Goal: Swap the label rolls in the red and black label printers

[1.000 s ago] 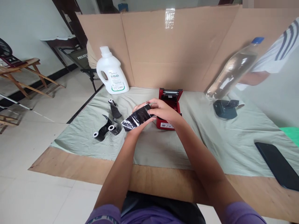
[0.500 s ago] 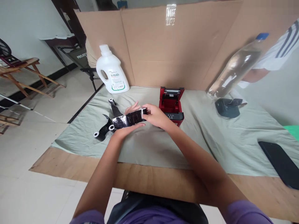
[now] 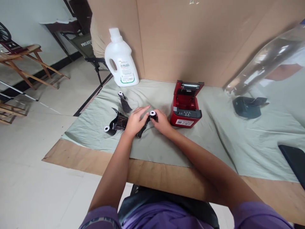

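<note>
My right hand (image 3: 162, 122) grips a small paper roll (image 3: 152, 113), black round the outside with a white end and a dark core hole. From it a loose black strip (image 3: 142, 129) trails down toward the cloth. My left hand (image 3: 135, 122) is just left of the roll, fingers stretched out and thumb apart, close to the strip; whether it touches is unclear. Further left lie a second black roll (image 3: 110, 130), crumpled black wrapping (image 3: 120, 122), and a third roll (image 3: 121, 95) with its strip unrolled. The red receipt printer (image 3: 187, 116) stands right of my hands, lid raised.
A white detergent bottle (image 3: 122, 60) stands at the back left before a cardboard panel (image 3: 171, 41). At right are a clear plastic bottle (image 3: 264, 60), a dark grey device (image 3: 246, 107) and a black phone (image 3: 294, 162). A person's arm (image 3: 284, 72) shows behind the clear bottle.
The black strip that stretched between my hands now hangs from the roll in my right hand. My left hand has turned over, palm down, and the view has shifted.
</note>
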{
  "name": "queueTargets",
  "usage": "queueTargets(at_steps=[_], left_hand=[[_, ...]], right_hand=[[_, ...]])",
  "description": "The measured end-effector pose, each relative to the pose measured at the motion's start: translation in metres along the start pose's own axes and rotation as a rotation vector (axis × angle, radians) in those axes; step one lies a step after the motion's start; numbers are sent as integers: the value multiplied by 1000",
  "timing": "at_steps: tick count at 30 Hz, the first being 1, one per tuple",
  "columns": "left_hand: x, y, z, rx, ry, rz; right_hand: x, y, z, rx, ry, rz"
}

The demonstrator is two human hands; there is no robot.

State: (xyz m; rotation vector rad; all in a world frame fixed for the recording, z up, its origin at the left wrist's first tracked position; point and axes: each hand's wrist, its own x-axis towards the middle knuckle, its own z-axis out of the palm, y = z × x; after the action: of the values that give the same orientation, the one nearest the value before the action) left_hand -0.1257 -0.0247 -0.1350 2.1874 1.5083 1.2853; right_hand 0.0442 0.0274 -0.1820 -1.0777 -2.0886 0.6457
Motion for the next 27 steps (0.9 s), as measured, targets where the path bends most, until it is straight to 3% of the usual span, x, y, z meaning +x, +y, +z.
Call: queueTargets(at_steps=[3,7,10,14,19,22,27], left_hand=[[1,5,-6,-13,-17,-62],[5,14,-9,-42,-88,-298],[10,29,-3,120,-199,-382],[18,51,9,406,-226,-439],[19,55,14,497,-273,-481],[15,49,17,516,-211,-457],[6,40,32,422,-125,-203]], right_hand=[[1,2,2,-30,7,18],[1,2,4,-18,22,14],[0,2,4,-4,33,-20],[0,2,2,29,57,-33],[0,3,2,-17,62,-23],[0,2,3,-48,61,-15],[0,1,3,-67,39,22]])
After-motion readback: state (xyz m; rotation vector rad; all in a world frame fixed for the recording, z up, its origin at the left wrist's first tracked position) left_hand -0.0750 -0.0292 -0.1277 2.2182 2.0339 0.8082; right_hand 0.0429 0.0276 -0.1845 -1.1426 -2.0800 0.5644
